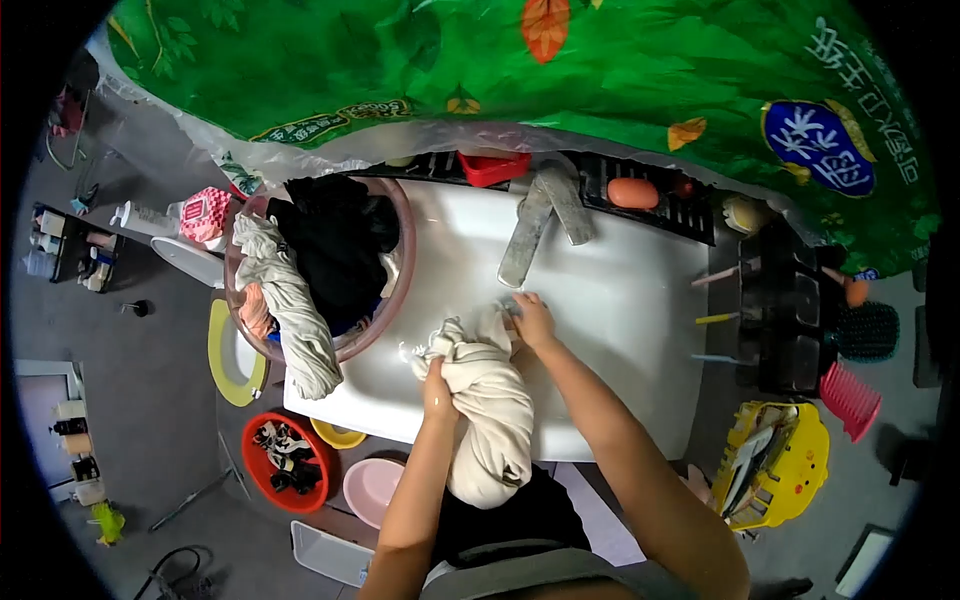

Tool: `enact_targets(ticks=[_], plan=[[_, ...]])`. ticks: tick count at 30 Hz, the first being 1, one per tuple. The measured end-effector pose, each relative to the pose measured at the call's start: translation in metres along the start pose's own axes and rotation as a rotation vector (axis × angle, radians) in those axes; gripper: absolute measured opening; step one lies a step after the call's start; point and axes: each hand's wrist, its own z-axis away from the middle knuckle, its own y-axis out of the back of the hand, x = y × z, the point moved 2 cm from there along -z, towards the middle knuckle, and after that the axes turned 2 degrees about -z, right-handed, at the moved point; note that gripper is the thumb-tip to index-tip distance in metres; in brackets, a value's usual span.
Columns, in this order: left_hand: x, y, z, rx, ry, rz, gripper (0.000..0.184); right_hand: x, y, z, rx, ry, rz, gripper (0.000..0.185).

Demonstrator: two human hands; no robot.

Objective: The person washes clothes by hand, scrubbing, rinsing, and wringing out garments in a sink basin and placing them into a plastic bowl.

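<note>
A twisted, cream-coloured cloth [487, 425] hangs over the front edge of the white sink [620, 350]. My left hand [438, 392] is closed round its upper left part. My right hand [533, 320] is just below the tap [527, 240], its fingers bent at the pale upper end of the cloth; what lies between them is blurred. To the left, a pinkish clear basin [402, 290] rests on the sink and holds black clothes [335, 240]. Another twisted cream cloth [285, 290] lies over the basin's front rim.
Behind the tap, a black rack holds orange soap [633, 193] and a red dish [493, 168]. Green plastic packaging [400, 60] hangs across the top. A yellow basket [795, 465] and pink comb [850, 400] are at right. Lower left are a red basin [325, 455] and pink basin [370, 490].
</note>
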Motion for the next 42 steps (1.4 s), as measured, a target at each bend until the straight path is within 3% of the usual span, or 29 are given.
enact_targets(ticks=[1,4,7,12,14,17,20,21,24,26,29,30,32,35,40,42], plan=[[0.003,0.004,0.001,0.01,-0.031,0.0,0.044,-0.001,-0.007,-0.005,-0.111,0.01,0.005,0.039],[0.004,0.016,-0.001,0.007,-0.098,-0.008,0.041,0.001,-0.023,-0.02,-0.167,-0.621,-0.46,0.033],[0.004,0.018,-0.002,-0.008,-0.145,0.008,0.039,-0.008,0.004,-0.014,-0.096,-0.039,-0.057,0.025],[0.008,0.014,0.003,0.005,-0.102,-0.002,0.04,0.023,0.077,0.021,0.341,-0.262,-0.371,0.023],[0.007,0.012,0.002,-0.002,-0.074,-0.006,0.04,0.047,0.099,0.047,0.34,-0.526,-0.354,0.027],[0.006,-0.006,0.009,-0.036,-0.016,0.002,0.043,0.086,0.103,0.088,0.339,-0.462,-0.061,0.031],[-0.007,-0.008,0.005,-0.143,0.031,0.027,0.051,0.066,0.114,0.111,0.375,-0.533,0.101,0.038],[-0.009,-0.012,0.008,-0.149,0.049,0.038,0.051,0.061,0.113,0.117,0.465,-0.427,0.129,0.041],[-0.017,-0.033,0.023,-0.127,0.06,0.03,0.051,0.032,0.114,0.135,0.342,-0.584,-0.305,0.037],[-0.026,-0.046,0.029,-0.148,0.075,0.039,0.051,-0.015,0.133,0.143,0.123,-0.804,-1.02,0.048],[-0.04,-0.065,0.039,-0.258,0.108,0.114,0.051,-0.071,0.156,0.166,0.026,-0.784,-1.327,0.062],[-0.043,-0.074,0.047,-0.276,0.117,0.128,0.052,-0.082,0.16,0.174,-0.055,-0.628,-1.336,0.074],[-0.052,-0.089,0.06,-0.311,0.132,0.156,0.054,-0.08,0.159,0.187,0.069,-0.51,-1.274,0.076],[-0.072,-0.102,0.063,-0.38,0.197,0.125,0.056,-0.081,0.19,0.189,0.038,-0.434,-1.336,0.078],[-0.08,-0.132,0.084,-0.565,0.398,-0.017,0.067,-0.073,0.209,0.198,0.2,-0.66,-1.384,0.074],[-0.081,-0.14,0.079,-0.625,0.3,-0.232,0.075,-0.074,0.217,0.2,0.282,-0.721,-1.393,0.073]])
